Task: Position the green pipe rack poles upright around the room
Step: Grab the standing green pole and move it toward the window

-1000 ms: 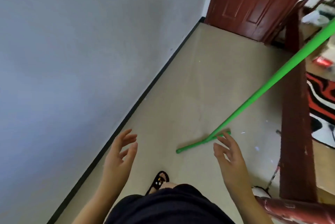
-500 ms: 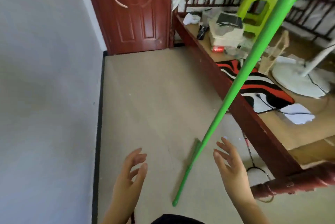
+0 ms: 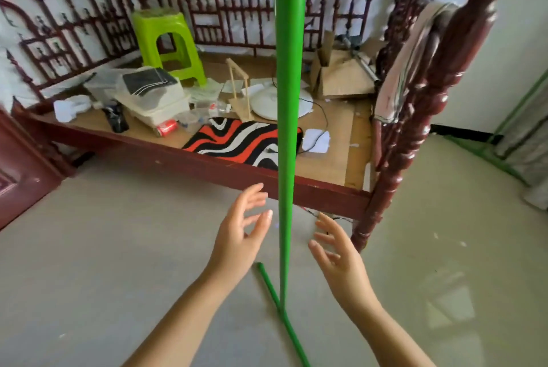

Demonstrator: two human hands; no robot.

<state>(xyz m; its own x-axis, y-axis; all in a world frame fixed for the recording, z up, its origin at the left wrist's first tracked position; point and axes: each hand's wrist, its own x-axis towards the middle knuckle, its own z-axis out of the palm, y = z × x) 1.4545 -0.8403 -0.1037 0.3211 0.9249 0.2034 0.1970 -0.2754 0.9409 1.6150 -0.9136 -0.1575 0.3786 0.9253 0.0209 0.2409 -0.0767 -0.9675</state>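
A green pole (image 3: 287,129) stands upright on the floor right in front of me, joined at its foot to a thin green base bar (image 3: 281,313) lying on the floor. My left hand (image 3: 241,236) hovers just left of the pole, fingers spread, not touching it. On the pole's right, my right hand (image 3: 338,259) is likewise open and apart from it. Another green rack frame (image 3: 516,117) leans at the far right by a curtain.
A dark red carved wooden bed frame (image 3: 296,185) stands behind the pole, its corner post (image 3: 409,141) close to my right hand. On it lie a lime green stool (image 3: 169,40), cardboard, a striped mat (image 3: 237,141) and clutter. A red door (image 3: 17,176) is at the left.
My view has swung right from the wall and door to the bed. The pole now appears vertical between my hands, which have stayed open and risen on either side of it.
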